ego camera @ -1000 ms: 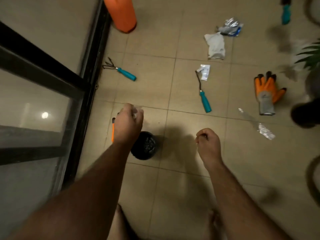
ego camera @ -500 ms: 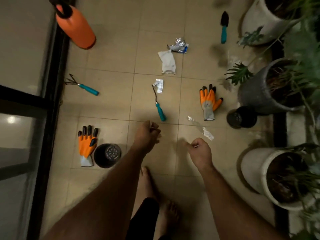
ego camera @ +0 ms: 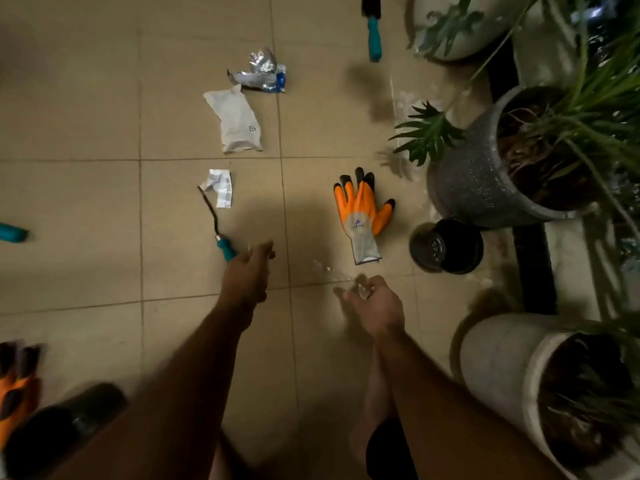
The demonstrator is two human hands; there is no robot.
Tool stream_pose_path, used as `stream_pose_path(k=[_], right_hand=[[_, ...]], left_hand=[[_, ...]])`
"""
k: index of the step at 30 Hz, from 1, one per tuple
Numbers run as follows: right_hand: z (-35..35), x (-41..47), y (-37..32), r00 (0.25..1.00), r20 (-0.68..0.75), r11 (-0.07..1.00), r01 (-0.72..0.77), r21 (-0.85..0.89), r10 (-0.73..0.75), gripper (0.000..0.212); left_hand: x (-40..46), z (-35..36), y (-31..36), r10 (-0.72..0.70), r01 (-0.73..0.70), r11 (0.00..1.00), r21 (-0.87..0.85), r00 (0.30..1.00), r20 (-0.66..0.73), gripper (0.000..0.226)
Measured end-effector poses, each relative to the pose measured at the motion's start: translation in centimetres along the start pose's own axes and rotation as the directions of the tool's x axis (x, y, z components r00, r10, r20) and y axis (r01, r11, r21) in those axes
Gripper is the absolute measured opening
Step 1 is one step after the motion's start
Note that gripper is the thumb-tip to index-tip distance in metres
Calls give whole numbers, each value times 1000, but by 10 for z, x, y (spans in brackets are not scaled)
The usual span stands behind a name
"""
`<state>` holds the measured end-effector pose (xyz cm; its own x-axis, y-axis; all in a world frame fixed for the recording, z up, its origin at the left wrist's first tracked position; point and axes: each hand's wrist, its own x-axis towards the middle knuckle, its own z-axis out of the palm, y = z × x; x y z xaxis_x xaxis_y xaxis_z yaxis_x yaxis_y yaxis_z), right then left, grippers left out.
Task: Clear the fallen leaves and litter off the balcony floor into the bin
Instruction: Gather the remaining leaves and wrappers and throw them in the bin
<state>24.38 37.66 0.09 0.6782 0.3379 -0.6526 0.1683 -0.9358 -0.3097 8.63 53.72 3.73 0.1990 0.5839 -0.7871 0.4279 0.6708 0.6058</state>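
Picking up: right hand point(ego camera: 375, 306) looks curled around a bit of clear plastic wrap point(ego camera: 363, 291), though it's blurry so I'd call that likely, not certain.
Left hand: left hand point(ego camera: 247, 271) has its fingers curled in; can't tell if there's anything in that grip or not.
Bin: my guess is the black pot point(ego camera: 65, 427) at the bottom left, beside an orange glove point(ego camera: 15, 393). Both smeared by motion.
Close litter: a few clear plastic scraps point(ego camera: 323, 266) on the floor tile point(ego camera: 86, 237), just ahead of the right hand. Scrunch them in with the wrap so nothing flutters off on the way to the bin.
Skip these: teal-handled weeder point(ego camera: 218, 225), the other orange glove point(ego camera: 363, 216), small black pot point(ego camera: 446, 245). Tools, not trash.
Mid floor: crumpled receipt point(ego camera: 220, 187) touching the weeder tip, lift it straight off.
Far floor: white paper bag point(ego camera: 235, 121), then foil wrapper point(ego camera: 261, 74) just beyond it. Grab both in one go with the free hand.
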Motion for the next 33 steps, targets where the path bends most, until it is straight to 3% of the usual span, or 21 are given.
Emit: stream_pose_path(k=[3,7,11,14,17,21,24,28,33], right_hand=[[18,43,14,998,36,995,60,-74,-57,55],[47,75,27,990,84,979,129,-156,-117,58],[65,84,40,960,76,948,278,-158,-269,19],[70,88,29,903,-14,897,425,-124,-429,17],[72,98,-27,869,-49,867,494,68,-492,17],[72,122,-110,799,-160,770,601,214,-580,20],[71,147,-165,817,-138,760,573,306,-560,19],[73,179,-219,791,-138,736,606,301,-596,18],[81,195,-267,744,-220,749,658,74,-631,21]], left_hand=[[41,11,-4,167,-158,973,168,985,-40,35],[98,1,-1,317,-185,894,409,905,-283,51],[150,-20,9,386,-165,857,489,834,-395,64],[183,-31,16,462,-193,800,568,802,-379,78],[208,-38,22,511,-156,715,682,783,-356,82],[233,-42,26,539,-110,586,803,793,-284,53],[232,-40,26,530,-121,597,793,801,-277,35],[227,-40,27,568,-175,543,821,797,-205,24],[220,-49,53,613,-256,551,794,770,-177,34]])
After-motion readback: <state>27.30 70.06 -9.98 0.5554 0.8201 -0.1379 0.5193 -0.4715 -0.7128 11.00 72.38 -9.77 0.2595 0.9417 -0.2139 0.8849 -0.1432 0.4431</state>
